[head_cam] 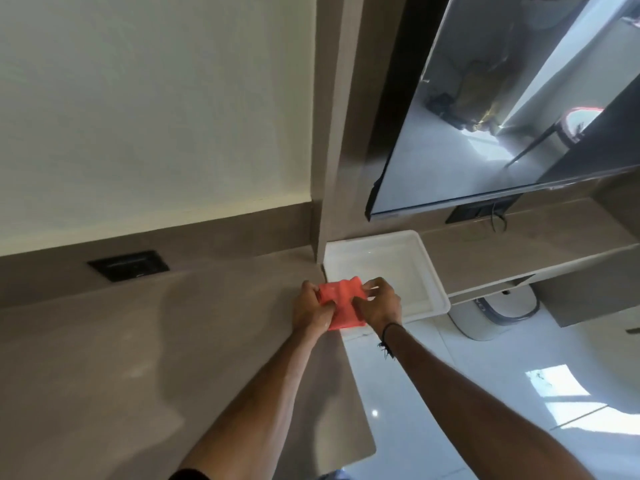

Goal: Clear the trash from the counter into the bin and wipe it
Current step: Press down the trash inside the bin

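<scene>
We hold the red cloth (pixel 341 306) folded between left hand (pixel 311 306) and right hand (pixel 379 303), each grip closed on it, above the tabletop's (pixel 173 341) right edge. No trash visible; wiping appears left. Bin (pixel 491 313) stands far right, on the floor.

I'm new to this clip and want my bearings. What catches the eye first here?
The red cloth stands out, gripped by both the left hand and right hand at the right end of the brown counter. Just behind it lies a white tray. Above right hangs a big dark TV, and a pale bin stands on the floor under the shelf.
</scene>
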{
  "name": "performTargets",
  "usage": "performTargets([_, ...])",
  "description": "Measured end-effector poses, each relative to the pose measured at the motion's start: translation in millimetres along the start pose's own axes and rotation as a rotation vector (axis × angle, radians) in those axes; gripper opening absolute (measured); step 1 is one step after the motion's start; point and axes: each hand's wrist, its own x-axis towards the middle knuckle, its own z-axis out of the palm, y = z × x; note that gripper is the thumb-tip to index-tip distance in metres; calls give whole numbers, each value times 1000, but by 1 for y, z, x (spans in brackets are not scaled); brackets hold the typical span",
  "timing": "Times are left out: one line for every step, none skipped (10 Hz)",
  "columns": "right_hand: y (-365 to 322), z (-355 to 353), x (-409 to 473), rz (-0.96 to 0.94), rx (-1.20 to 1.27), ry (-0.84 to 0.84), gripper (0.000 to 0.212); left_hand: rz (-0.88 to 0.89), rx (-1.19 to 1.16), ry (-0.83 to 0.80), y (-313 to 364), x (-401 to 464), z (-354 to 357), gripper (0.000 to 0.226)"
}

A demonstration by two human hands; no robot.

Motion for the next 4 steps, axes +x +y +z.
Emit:
performTargets([-2,-20,48,54,-12,22,24,47,233,-96,28,39,29,29])
performTargets([0,-24,67,78,-60,-32,28,93,457,-135,29,54,37,31])
performTargets([1,-25,80,104,-126,-171,38,188,542,-153,31,59,41,33])
performTargets([-2,-30,79,68,-126,-170,41,287,502,-105,24,58,34,30])
